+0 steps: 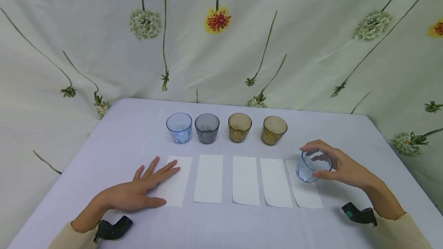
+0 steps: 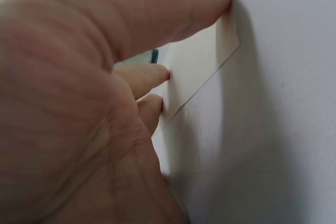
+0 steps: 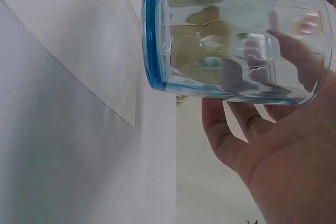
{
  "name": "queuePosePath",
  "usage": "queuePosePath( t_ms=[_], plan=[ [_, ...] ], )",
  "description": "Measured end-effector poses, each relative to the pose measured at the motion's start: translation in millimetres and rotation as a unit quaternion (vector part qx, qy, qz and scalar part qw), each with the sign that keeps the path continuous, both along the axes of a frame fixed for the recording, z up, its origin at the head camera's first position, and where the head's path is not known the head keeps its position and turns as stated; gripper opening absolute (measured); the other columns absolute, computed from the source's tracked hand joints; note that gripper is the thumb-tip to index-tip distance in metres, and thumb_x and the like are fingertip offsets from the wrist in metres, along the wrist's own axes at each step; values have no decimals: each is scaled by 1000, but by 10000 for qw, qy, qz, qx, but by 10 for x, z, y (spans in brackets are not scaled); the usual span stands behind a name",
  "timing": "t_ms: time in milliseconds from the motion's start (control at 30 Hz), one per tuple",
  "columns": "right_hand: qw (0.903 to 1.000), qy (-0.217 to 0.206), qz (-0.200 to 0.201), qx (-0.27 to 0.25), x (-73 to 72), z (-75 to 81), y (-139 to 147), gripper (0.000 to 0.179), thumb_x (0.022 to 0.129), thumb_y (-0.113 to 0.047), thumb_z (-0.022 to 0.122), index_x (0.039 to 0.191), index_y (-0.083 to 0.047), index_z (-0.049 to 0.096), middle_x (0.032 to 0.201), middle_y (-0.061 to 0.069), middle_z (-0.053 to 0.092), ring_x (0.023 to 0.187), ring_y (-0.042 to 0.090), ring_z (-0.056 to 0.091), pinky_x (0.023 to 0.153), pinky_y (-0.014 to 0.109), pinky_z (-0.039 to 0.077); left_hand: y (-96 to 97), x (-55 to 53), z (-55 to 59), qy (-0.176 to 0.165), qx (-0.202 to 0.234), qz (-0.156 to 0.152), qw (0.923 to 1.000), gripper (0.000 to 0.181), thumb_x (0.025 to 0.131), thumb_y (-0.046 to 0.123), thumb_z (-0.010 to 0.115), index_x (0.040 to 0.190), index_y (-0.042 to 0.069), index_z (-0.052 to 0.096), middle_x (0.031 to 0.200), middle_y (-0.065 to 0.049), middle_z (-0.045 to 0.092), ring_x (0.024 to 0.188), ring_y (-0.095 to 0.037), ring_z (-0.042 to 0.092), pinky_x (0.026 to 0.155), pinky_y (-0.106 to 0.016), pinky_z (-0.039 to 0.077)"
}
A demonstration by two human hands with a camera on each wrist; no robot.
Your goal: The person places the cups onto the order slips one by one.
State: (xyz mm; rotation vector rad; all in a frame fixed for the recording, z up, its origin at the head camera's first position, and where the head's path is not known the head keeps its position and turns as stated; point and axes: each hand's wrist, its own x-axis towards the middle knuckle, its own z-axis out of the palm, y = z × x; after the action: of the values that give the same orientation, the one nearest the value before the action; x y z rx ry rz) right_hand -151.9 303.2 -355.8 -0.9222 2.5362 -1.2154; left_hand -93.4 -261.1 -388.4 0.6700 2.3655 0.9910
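Plainly, the right hand (image 1: 340, 166) pinches the light-blue glass (image 1: 306, 170) at its sides, thumb on the near side and fingers curled round the far side. The glass is upright, tilted slightly if at all, over the upper part of the rightmost sheet (image 1: 308, 195); whether its base touches the paper I cannot tell. The left hand (image 1: 140, 192) is spread, palm down, with its fingers reaching over the leftmost sheet (image 1: 178, 187) and its thumb tip by the near end of that paper. Between these two lie three more white sheets (image 1: 246, 181), so that five make a row across the bench (image 1: 221, 226), set apart by narrow gaps, the two at the right closest together. Beyond the row stand four upright glasses in a line: from the left, a blue glass (image 1: 179, 126), a grey glass (image 1: 207, 128) just beside it, then two brown glasses (image 1: 239, 128), a little more spaced out. Each wrist bears a black device (image 1: 115, 228), next to a pale sleeve (image 1: 401, 233). Behind the bench hangs a pale cloth (image 1: 304, 68) printed with long-stemmed flowers (image 1: 145, 24), some whitish, some yellow and red.
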Motion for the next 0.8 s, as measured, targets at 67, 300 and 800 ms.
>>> queuePosePath(
  t_ms=[67, 300, 800],
  plan=[
    [9999, -39, 103, -92, 2, -17, 8, 58, 89, -5, 74, 140, -13, 50, 140, 10, 49, 122, 13, 51, 97, 24, 48, 6, -3, 0, -1, -21, -8, 10000, 81, 94, 36, 68, 161, 26, 23, 170, -5, 3, 148, -41, -30, 106, -69, -28],
    [9962, -139, 749, -428, -52, -45, 38, 59, 86, 5, 73, 139, -3, 48, 140, 5, 49, 123, 18, 49, 101, 22, 46, 5, -7, -2, 42, -40, -52, 10000, 82, 94, 37, 68, 161, 26, 22, 170, -5, 3, 148, -41, -31, 106, -69, -28],
    [9928, -230, 1154, -198, -79, -36, 42, 60, 85, -2, 78, 137, -6, 49, 135, 20, 48, 121, 21, 49, 101, 25, 44, -4, -18, -12, 49, 7, -79, 10000, 81, 94, 36, 68, 161, 26, 22, 170, -5, 2, 148, -42, -31, 106, -69, -28]
  ],
)
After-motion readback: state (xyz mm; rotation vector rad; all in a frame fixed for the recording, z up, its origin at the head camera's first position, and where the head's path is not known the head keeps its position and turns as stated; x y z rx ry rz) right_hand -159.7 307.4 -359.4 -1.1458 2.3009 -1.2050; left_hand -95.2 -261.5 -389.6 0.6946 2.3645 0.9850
